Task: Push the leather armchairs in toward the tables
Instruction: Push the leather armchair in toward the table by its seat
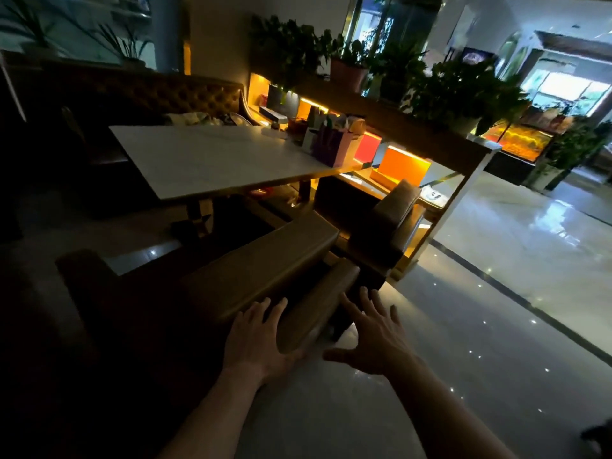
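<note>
Fingers (261,313) spread wide on both hands at the armchair (265,260); second armchair (387,220) just beside, table (212,157) ahead.

- On my right, a glossy tiled floor (516,293) reflects small lights.
- A long wooden shelf (390,117) carries potted plants (460,91) on top.
- Below them glow orange boxes (402,167).
- Behind stands a tufted bench (159,94).

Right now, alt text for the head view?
A person's left hand and right hand, fingers spread, reach for the padded back of a brown leather armchair facing a white rectangular table. A second brown armchair sits to its right, beside a lit wooden shelf topped with potted plants; the room is dim.
</note>
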`<control>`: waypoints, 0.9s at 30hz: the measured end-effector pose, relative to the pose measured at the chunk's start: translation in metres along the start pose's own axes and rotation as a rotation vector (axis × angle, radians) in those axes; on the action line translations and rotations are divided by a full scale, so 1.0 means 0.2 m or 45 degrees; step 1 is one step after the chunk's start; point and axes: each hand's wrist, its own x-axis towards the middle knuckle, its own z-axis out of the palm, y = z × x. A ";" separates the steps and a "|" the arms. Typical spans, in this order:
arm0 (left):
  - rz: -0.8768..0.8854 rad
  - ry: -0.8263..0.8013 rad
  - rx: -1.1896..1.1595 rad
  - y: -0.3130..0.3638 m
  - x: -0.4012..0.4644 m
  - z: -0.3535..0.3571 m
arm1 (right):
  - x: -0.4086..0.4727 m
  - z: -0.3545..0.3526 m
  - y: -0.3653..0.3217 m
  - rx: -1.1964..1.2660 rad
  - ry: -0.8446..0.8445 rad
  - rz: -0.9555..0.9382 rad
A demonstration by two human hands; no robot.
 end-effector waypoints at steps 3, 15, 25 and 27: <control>-0.039 -0.052 -0.018 0.03 0.21 0.09 | 0.24 -0.02 0.07 0.008 -0.049 -0.035; -0.427 -0.077 -0.072 0.00 0.84 0.50 | 1.17 0.24 0.28 -0.023 -0.294 -0.437; -1.010 -0.139 -0.066 -0.03 0.96 0.92 | 1.82 0.71 0.39 -0.246 -0.648 -0.936; -1.043 -0.118 -0.064 -0.02 0.95 0.97 | 1.83 0.79 0.39 -0.268 -0.659 -0.981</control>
